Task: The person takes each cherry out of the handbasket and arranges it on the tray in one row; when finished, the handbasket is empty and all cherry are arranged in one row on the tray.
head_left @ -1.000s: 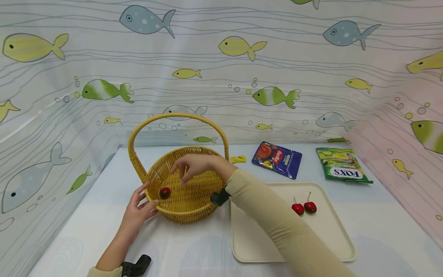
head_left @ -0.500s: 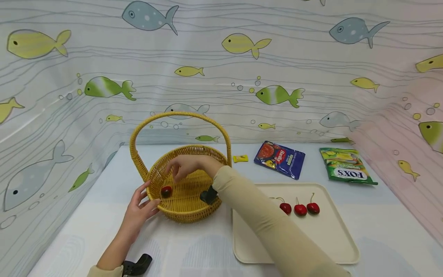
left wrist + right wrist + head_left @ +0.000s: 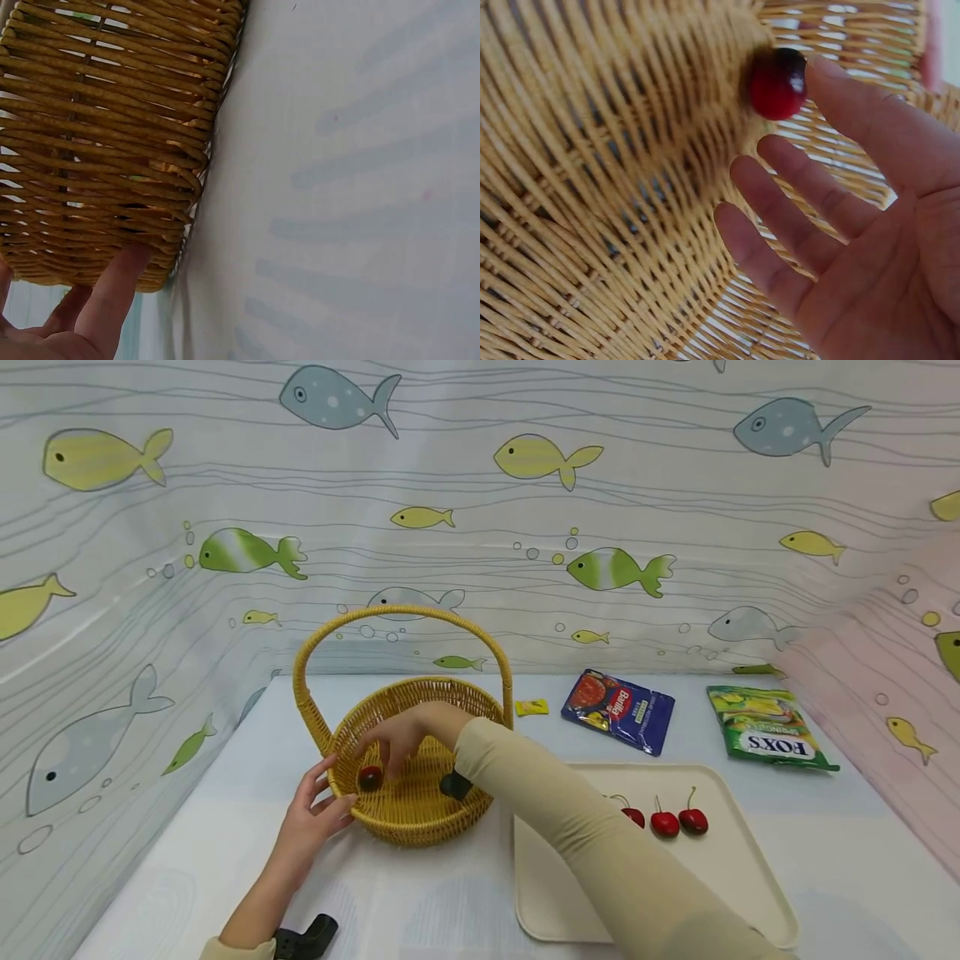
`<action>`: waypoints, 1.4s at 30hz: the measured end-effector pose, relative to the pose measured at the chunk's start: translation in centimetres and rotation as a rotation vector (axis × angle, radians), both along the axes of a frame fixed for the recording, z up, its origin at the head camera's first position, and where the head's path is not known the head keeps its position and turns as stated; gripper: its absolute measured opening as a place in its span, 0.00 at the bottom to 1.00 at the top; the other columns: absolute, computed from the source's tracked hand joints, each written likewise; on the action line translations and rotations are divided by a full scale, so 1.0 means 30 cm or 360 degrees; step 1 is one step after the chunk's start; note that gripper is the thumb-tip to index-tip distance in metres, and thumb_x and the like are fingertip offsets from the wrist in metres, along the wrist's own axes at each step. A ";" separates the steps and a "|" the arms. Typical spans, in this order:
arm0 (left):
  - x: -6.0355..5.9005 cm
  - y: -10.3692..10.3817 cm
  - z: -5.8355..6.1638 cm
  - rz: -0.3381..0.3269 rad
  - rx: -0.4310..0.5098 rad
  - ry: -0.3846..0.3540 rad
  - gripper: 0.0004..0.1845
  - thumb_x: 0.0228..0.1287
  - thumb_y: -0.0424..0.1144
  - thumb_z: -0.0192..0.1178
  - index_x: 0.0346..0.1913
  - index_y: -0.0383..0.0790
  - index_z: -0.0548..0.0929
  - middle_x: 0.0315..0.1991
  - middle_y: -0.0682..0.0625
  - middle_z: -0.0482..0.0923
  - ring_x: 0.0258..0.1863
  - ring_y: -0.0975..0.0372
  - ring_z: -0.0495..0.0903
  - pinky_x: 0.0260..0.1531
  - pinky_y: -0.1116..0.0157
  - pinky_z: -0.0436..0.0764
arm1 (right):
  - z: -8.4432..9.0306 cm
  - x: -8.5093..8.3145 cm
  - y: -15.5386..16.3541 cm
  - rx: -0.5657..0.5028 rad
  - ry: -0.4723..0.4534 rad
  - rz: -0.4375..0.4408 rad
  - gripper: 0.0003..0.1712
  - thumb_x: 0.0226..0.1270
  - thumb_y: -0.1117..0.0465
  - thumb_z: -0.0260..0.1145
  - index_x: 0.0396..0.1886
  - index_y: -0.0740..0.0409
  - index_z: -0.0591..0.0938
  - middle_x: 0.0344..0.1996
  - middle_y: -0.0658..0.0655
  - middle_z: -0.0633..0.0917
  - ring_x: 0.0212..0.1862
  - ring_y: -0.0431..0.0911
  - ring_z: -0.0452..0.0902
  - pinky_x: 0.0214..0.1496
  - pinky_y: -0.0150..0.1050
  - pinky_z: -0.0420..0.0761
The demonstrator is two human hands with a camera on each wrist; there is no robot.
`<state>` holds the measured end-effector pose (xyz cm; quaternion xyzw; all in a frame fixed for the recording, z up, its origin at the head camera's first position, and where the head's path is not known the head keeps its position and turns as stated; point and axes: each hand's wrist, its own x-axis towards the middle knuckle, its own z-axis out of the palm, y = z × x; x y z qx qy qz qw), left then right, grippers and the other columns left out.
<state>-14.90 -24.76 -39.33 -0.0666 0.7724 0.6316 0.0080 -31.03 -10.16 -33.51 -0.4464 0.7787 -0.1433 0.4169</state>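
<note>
A yellow wicker basket (image 3: 420, 835) with a tall arched handle stands left of the middle in the head view. Inside, near its left wall, lies a dark red cherry (image 3: 370, 778). My right hand (image 3: 401, 739) reaches down into the basket beside it. In the right wrist view, the thumb tip is right by the cherry (image 3: 778, 84), and the visible fingers extend loosely below; contact cannot be told. Outside, my left hand (image 3: 315, 814) rests against the basket's left side near the handle base. Its fingertips touch the wicker wall (image 3: 105, 150) in the left wrist view.
A cream tray (image 3: 555, 902) to the right bears several red cherries (image 3: 664, 823), partly hidden by my right sleeve (image 3: 592, 835). Behind are a small yellow packet (image 3: 532, 707), a blue Barilla pouch (image 3: 618, 712) and a green Fox's bag (image 3: 771, 727).
My right hand has shifted left and lower into the basket, closer to the cherry. More cherries show on the tray beside the sleeve. The left hand stays at the basket; the head view has shifted slightly.
</note>
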 end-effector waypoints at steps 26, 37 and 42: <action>-0.019 0.031 0.005 -0.0042 0.0011 -0.0005 0.37 0.66 0.36 0.55 0.73 0.50 0.48 0.67 0.37 0.49 0.60 0.48 0.64 0.46 0.64 0.79 | 0.083 0.018 0.127 -0.0352 0.0184 -0.0001 0.19 0.55 0.64 0.71 0.46 0.52 0.75 0.38 0.50 0.80 0.39 0.40 0.77 0.38 0.31 0.77; -0.003 0.007 -0.006 0.0005 -0.0021 -0.0036 0.37 0.67 0.36 0.54 0.73 0.52 0.47 0.68 0.36 0.47 0.61 0.48 0.63 0.45 0.64 0.79 | 0.182 0.150 0.359 -0.0788 0.0404 0.0030 0.19 0.56 0.61 0.70 0.47 0.51 0.76 0.32 0.47 0.80 0.34 0.38 0.76 0.39 0.30 0.78; 0.001 0.000 -0.006 0.0013 -0.0041 -0.0022 0.38 0.67 0.38 0.55 0.73 0.51 0.47 0.68 0.36 0.48 0.60 0.47 0.62 0.44 0.65 0.79 | 0.173 0.208 0.483 -0.0919 0.0430 -0.0017 0.18 0.57 0.62 0.70 0.47 0.53 0.76 0.35 0.45 0.79 0.36 0.37 0.75 0.41 0.31 0.79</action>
